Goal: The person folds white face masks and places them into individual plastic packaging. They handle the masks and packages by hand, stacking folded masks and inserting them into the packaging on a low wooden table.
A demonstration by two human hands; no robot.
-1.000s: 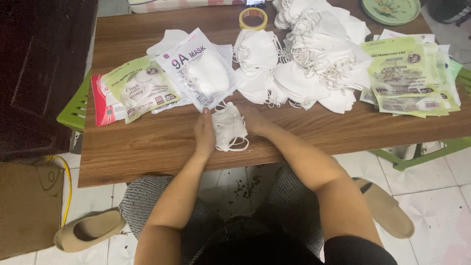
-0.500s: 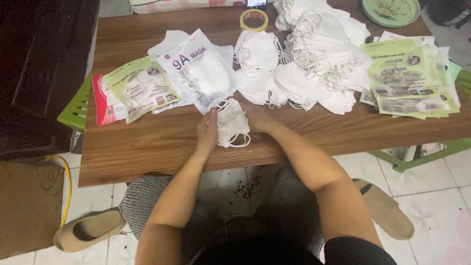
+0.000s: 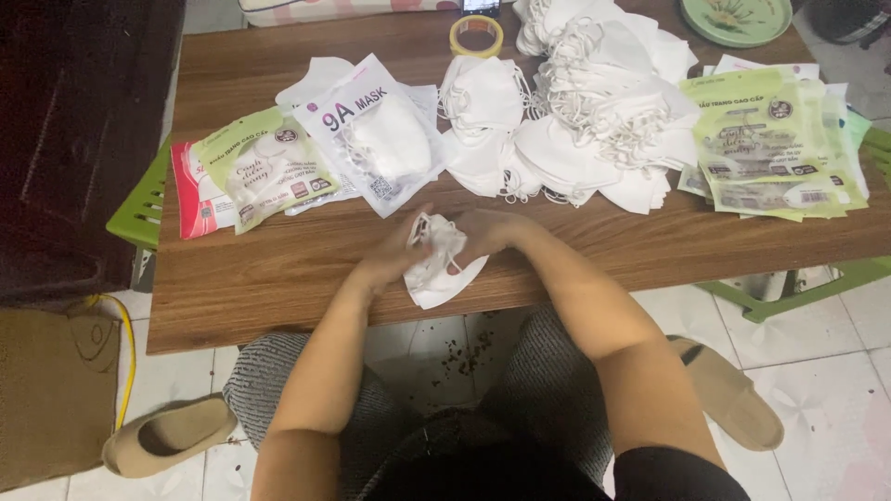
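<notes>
Hands have drawn closer together since a second ago: then the white face mask (image 3: pixel 438 264) lay flat under both palms, and now it is lifted and bunched between them, tilted, its lower fold hanging over the near edge of the wooden table (image 3: pixel 269 278). The left hand (image 3: pixel 394 255) is closed on the mask's left side, and the right hand (image 3: pixel 483 232) is closed on its top and right side, fingers curled into the ear loops. By my reading the mask is being folded or gathered rather than merely pressed flat.

Packages, by place:
- Just beyond the hands, toward the table's middle, lies a clear-and-white pouch (image 3: pixel 376 134) with dark lettering, a white mask showing through it.
- Left of that, near the left edge, a pale green pouch (image 3: pixel 264 176) sits askew on top of a red-and-white packet (image 3: pixel 197 195).
- At the right edge, a stack of green printed pouches (image 3: pixel 775 139) is fanned out, overhanging slightly.
- Between pouch and stack sprawls a pile of loose white masks (image 3: pixel 594 111) with tangled loops.
- At the far edge stand a roll of yellow tape (image 3: pixel 476 34) and, at the far right corner, a green plate (image 3: pixel 736 17).

Beige slippers rest on the tiled floor below.
</notes>
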